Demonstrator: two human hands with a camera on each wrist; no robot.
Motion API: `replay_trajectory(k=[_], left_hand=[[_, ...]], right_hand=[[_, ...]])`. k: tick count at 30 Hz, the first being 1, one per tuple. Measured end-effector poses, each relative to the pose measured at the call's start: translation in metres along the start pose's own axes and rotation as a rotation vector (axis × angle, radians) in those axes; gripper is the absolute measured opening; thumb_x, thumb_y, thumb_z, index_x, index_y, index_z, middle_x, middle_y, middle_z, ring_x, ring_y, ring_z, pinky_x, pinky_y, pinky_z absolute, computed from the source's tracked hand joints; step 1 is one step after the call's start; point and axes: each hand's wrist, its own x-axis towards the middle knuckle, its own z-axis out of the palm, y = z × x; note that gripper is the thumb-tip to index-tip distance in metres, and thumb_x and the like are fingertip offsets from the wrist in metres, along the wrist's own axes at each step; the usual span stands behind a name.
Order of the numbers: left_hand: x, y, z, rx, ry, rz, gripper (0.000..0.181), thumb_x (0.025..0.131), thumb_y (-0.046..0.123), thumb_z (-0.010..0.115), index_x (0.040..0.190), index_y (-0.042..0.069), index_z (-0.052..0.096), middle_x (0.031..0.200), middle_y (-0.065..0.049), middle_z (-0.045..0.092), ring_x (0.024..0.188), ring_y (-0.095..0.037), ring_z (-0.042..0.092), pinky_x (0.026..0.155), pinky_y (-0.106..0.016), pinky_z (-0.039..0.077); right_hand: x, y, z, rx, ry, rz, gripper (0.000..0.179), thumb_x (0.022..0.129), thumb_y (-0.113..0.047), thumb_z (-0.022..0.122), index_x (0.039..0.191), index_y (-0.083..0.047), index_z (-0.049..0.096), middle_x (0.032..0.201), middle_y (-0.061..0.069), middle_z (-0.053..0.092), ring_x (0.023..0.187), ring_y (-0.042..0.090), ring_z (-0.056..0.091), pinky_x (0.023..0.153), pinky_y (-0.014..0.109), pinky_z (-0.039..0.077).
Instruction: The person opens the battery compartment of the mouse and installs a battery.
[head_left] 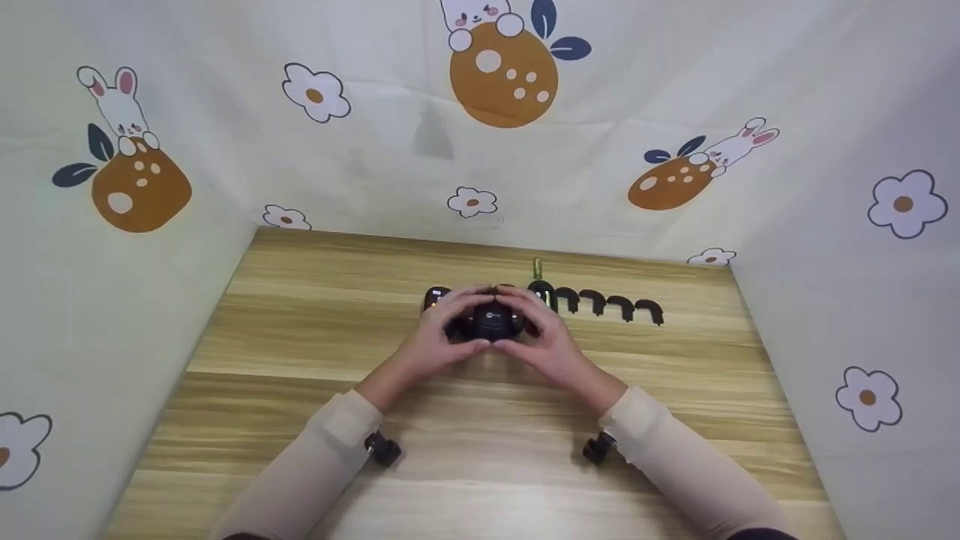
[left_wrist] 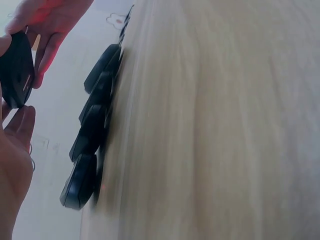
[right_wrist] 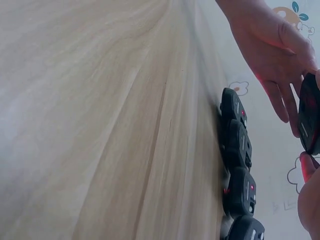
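Both hands hold a black rounded device [head_left: 493, 321] between them, lifted above the table. My left hand [head_left: 439, 334] grips its left side and my right hand [head_left: 544, 337] its right side, with thumbs near and fingertips on the far edge. In the left wrist view the same black device [left_wrist: 17, 70] shows a flat dark face; in the right wrist view this black device [right_wrist: 310, 115] is partly cut off by the frame. Behind the hands, several similar black devices [right_wrist: 240, 145] stand in a row on the table, some with small red lights; the hands hide most of them in the head view.
Several black hook-shaped pieces [head_left: 620, 306] line up to the right of the devices. A slim green-yellow handle [head_left: 537, 268] stands out behind the row. The wooden table [head_left: 300, 405] is enclosed by pale cloth walls [head_left: 375, 150] printed with rabbits and flowers.
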Motion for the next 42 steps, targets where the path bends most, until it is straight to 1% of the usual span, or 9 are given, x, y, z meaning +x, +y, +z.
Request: replay_trajectory(k=[3, 7, 11, 15, 19, 22, 25, 33, 42], left_hand=[[0.001, 0.019, 0.004, -0.077, 0.030, -0.014, 0.061, 0.091, 0.004, 0.090, 0.146, -0.004, 0.065, 0.163, -0.027, 0.052, 0.152, -0.044, 0.047, 0.126, -0.059, 0.040], [0.003, 0.019, 0.011, -0.141, 0.064, 0.002, 0.058, 0.090, 0.000, 0.089, 0.143, -0.007, 0.066, 0.161, -0.029, 0.052, 0.150, -0.046, 0.049, 0.119, -0.060, 0.047], [0.006, 0.018, 0.017, -0.152, 0.091, 0.043, 0.052, 0.091, -0.003, 0.087, 0.140, -0.009, 0.067, 0.156, -0.031, 0.056, 0.147, -0.045, 0.053, 0.117, -0.057, 0.050], [0.007, 0.005, 0.023, -0.128, 0.118, 0.034, 0.051, 0.092, -0.002, 0.087, 0.140, -0.008, 0.068, 0.154, -0.030, 0.059, 0.145, -0.044, 0.055, 0.116, -0.052, 0.053], [0.006, -0.011, 0.029, -0.172, 0.126, -0.026, 0.054, 0.092, -0.002, 0.087, 0.143, -0.004, 0.068, 0.155, -0.026, 0.059, 0.146, -0.041, 0.055, 0.115, -0.048, 0.054], [0.006, -0.015, 0.030, -0.219, 0.121, -0.057, 0.055, 0.093, -0.002, 0.086, 0.144, 0.000, 0.068, 0.155, -0.022, 0.060, 0.147, -0.038, 0.055, 0.116, -0.046, 0.054], [0.007, -0.014, 0.031, -0.214, 0.117, -0.066, 0.053, 0.094, 0.003, 0.087, 0.144, 0.003, 0.069, 0.155, -0.017, 0.061, 0.147, -0.036, 0.055, 0.116, -0.043, 0.053], [0.007, -0.013, 0.032, -0.158, 0.098, -0.056, 0.053, 0.097, 0.014, 0.087, 0.146, 0.009, 0.069, 0.157, -0.017, 0.060, 0.148, -0.032, 0.054, 0.117, -0.040, 0.053], [0.009, -0.013, 0.031, -0.095, 0.104, 0.019, 0.053, 0.091, 0.018, 0.093, 0.140, 0.012, 0.074, 0.149, -0.003, 0.068, 0.142, -0.026, 0.061, 0.116, -0.039, 0.054]], right_hand=[[-0.003, 0.010, -0.003, -0.042, 0.001, -0.014, 0.067, 0.089, 0.000, 0.089, 0.151, -0.004, 0.065, 0.166, 0.014, 0.052, 0.155, 0.037, 0.045, 0.128, 0.046, 0.039], [-0.004, -0.008, -0.004, -0.024, 0.017, -0.039, 0.063, 0.088, 0.008, 0.085, 0.147, 0.005, 0.064, 0.163, 0.026, 0.051, 0.153, 0.048, 0.044, 0.128, 0.045, 0.039], [-0.005, -0.018, -0.005, 0.018, 0.040, -0.056, 0.058, 0.090, 0.010, 0.082, 0.145, 0.008, 0.064, 0.161, 0.030, 0.052, 0.151, 0.049, 0.046, 0.125, 0.043, 0.042], [-0.006, -0.015, -0.002, 0.026, 0.066, -0.058, 0.057, 0.091, 0.013, 0.079, 0.146, 0.009, 0.062, 0.160, 0.032, 0.051, 0.150, 0.048, 0.048, 0.124, 0.040, 0.044], [-0.007, -0.018, -0.001, 0.021, 0.089, -0.058, 0.057, 0.092, 0.012, 0.079, 0.147, 0.010, 0.062, 0.157, 0.035, 0.054, 0.148, 0.052, 0.049, 0.127, 0.034, 0.040], [-0.007, -0.023, -0.002, 0.015, 0.104, -0.063, 0.057, 0.091, 0.011, 0.080, 0.146, 0.011, 0.062, 0.154, 0.035, 0.056, 0.148, 0.053, 0.049, 0.129, 0.032, 0.036], [-0.007, -0.025, -0.003, -0.004, 0.114, -0.064, 0.058, 0.090, 0.011, 0.081, 0.145, 0.011, 0.063, 0.153, 0.033, 0.058, 0.147, 0.051, 0.051, 0.128, 0.032, 0.036], [-0.008, -0.026, -0.006, -0.056, 0.137, -0.126, 0.053, 0.087, 0.012, 0.083, 0.137, 0.012, 0.068, 0.145, 0.029, 0.066, 0.137, 0.047, 0.061, 0.123, 0.036, 0.045], [-0.010, -0.029, -0.010, -0.066, 0.126, -0.126, 0.051, 0.088, 0.013, 0.082, 0.137, 0.012, 0.068, 0.142, 0.028, 0.068, 0.134, 0.046, 0.063, 0.121, 0.036, 0.049]])
